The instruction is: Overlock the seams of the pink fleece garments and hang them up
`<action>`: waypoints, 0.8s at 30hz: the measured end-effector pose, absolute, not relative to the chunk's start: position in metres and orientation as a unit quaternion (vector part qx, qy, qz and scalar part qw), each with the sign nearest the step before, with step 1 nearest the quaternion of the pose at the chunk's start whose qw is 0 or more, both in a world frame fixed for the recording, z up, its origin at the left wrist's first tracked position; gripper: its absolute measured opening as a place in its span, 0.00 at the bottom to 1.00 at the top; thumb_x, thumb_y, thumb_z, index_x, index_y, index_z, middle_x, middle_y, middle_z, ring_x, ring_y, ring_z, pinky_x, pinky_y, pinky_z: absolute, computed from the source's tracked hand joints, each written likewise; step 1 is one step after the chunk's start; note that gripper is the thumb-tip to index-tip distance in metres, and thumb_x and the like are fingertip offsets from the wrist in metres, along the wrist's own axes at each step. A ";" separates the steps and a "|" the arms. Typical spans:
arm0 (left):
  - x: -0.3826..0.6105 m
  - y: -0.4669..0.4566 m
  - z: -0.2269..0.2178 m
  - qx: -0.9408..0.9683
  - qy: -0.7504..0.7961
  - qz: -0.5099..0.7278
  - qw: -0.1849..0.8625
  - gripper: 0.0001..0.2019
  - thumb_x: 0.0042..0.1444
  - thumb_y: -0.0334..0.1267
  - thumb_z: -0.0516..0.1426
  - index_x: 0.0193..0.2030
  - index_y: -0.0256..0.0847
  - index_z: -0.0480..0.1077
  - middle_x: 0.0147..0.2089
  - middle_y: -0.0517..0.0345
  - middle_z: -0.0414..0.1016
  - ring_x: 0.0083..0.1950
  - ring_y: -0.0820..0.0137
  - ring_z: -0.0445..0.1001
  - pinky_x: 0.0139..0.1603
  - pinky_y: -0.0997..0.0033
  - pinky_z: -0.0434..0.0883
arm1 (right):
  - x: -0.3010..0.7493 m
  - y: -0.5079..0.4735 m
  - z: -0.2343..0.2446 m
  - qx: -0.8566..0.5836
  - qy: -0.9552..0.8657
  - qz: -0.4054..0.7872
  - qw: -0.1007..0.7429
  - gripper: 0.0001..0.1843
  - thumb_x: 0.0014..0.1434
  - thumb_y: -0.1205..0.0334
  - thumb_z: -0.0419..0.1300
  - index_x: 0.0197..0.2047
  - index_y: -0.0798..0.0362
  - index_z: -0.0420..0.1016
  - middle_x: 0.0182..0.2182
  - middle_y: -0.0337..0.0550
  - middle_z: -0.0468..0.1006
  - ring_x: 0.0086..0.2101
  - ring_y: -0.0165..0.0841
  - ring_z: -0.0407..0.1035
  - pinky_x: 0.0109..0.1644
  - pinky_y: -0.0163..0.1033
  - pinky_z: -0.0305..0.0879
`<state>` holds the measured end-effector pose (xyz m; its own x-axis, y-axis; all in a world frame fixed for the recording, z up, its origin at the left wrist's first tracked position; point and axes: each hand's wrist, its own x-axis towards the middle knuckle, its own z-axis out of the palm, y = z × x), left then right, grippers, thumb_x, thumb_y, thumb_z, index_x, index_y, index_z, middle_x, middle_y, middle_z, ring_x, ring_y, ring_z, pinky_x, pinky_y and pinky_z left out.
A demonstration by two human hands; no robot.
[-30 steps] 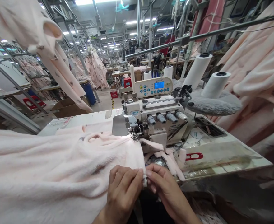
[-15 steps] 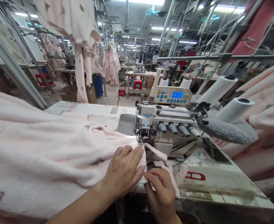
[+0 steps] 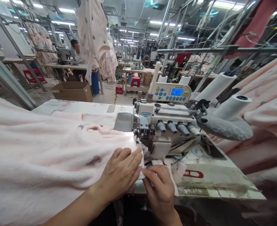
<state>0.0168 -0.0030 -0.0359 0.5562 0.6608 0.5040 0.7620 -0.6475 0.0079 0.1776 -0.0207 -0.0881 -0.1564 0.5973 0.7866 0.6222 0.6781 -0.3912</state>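
A big piece of pale pink fleece fabric (image 3: 46, 157) lies over the sewing table and my lap. My left hand (image 3: 120, 172) rests flat on its right edge, fingers stretched toward the presser foot (image 3: 138, 141) of the white overlock sewing machine (image 3: 166, 128). Just below the needle area, my right hand (image 3: 160, 188) pinches the same fabric edge, fingers curled. Trimmed fleece strips (image 3: 173, 169) hang off the table edge in front of the machine.
Two thread cones (image 3: 225, 94) and a grey fuzzy pad (image 3: 223, 128) stand right of the machine, its control panel (image 3: 171, 92) behind. More pink fabric (image 3: 268, 94) hangs on the right. A cardboard box (image 3: 72, 91), garment racks and another worker sit across the aisle.
My hands slid the fabric edge forward from the table's front edge up to the presser foot. The left hand now lies flat on the fleece. The camera view shifted a little.
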 end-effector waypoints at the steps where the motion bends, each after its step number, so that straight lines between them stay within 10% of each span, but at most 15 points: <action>1: 0.016 -0.003 -0.033 -0.870 -0.414 -0.253 0.087 0.16 0.59 0.33 0.50 0.54 0.36 0.64 0.52 0.53 0.73 0.44 0.64 0.65 0.46 0.62 0.60 | 0.178 -0.020 -0.087 -0.401 -0.760 -0.011 0.512 0.13 0.56 0.77 0.55 0.40 0.52 0.72 0.30 0.42 0.70 0.31 0.34 0.64 0.34 0.41 0.62; 10: -0.001 0.060 -0.018 -0.775 -0.591 -0.221 0.046 0.12 0.58 0.38 0.51 0.46 0.38 0.68 0.58 0.44 0.67 0.58 0.52 0.61 0.56 0.49 0.57 | 0.178 -0.020 -0.087 -0.386 -0.762 -0.023 0.519 0.20 0.56 0.79 0.56 0.49 0.51 0.72 0.29 0.43 0.73 0.32 0.34 0.65 0.34 0.41 0.61; 24: -0.007 0.114 -0.020 -0.758 -0.618 -0.209 0.012 0.06 0.57 0.38 0.51 0.40 0.41 0.67 0.45 0.50 0.72 0.49 0.57 0.67 0.51 0.57 0.61 | 0.173 0.021 -0.067 -0.432 -0.748 -0.066 0.500 0.08 0.61 0.70 0.56 0.38 0.54 0.76 0.28 0.44 0.74 0.32 0.34 0.65 0.37 0.41 0.59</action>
<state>-0.0067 0.1138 -0.0205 0.1485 0.9318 0.3312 0.9418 -0.2354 0.2401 0.1731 0.0214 -0.0666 -0.1271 0.5800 0.8046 0.7118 0.6183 -0.3333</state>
